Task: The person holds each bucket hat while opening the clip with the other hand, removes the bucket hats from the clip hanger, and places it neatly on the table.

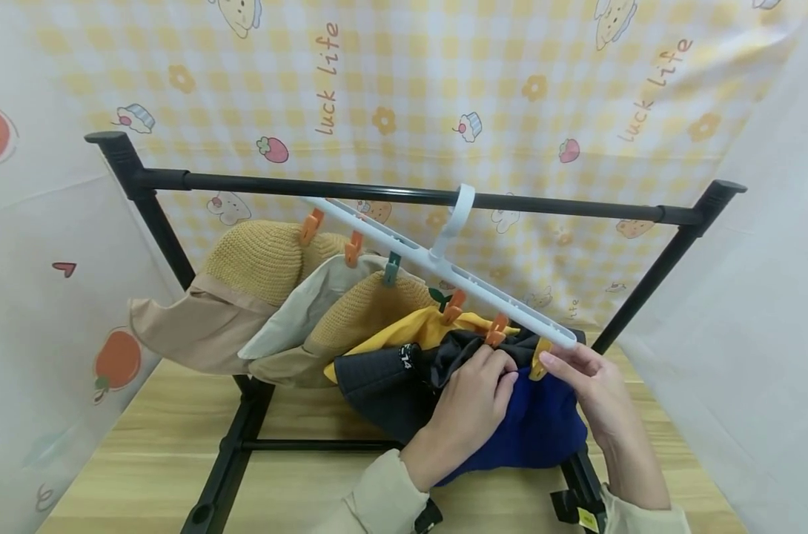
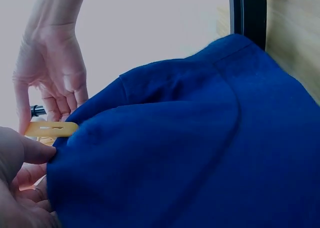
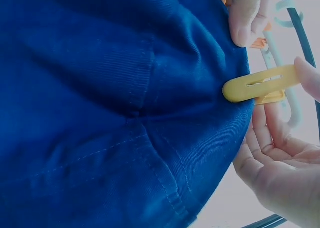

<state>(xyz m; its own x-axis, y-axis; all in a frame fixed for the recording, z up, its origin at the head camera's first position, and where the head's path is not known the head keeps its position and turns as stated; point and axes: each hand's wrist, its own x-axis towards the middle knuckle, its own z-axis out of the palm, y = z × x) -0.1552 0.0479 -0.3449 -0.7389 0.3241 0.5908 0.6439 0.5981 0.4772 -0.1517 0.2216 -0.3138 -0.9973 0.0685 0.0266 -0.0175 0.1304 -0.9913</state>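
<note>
A blue hat [image 1: 537, 426] hangs at the right, low end of a tilted pale-blue clip hanger [image 1: 487, 288]. My left hand [image 1: 472, 406] pinches the hat's edge between thumb and fingers, as the left wrist view also shows. With the thumb, my right hand [image 1: 604, 397] squeezes the tail of a yellow clip [image 3: 262, 82]; its other fingers lie behind the clip and hanger end. The clip's tip overlaps the blue fabric's edge. Beside the blue hat hangs a black hat [image 1: 384, 389] under an orange clip [image 1: 497, 330].
The hanger's hook [image 1: 463, 204] sits over the black rack's top bar [image 1: 297, 187]. Further left along the hanger hang a yellow hat [image 1: 397, 332] and several beige and knitted hats [image 1: 257, 256], held by orange and green clips. Below is a wooden tabletop [image 1: 310, 489].
</note>
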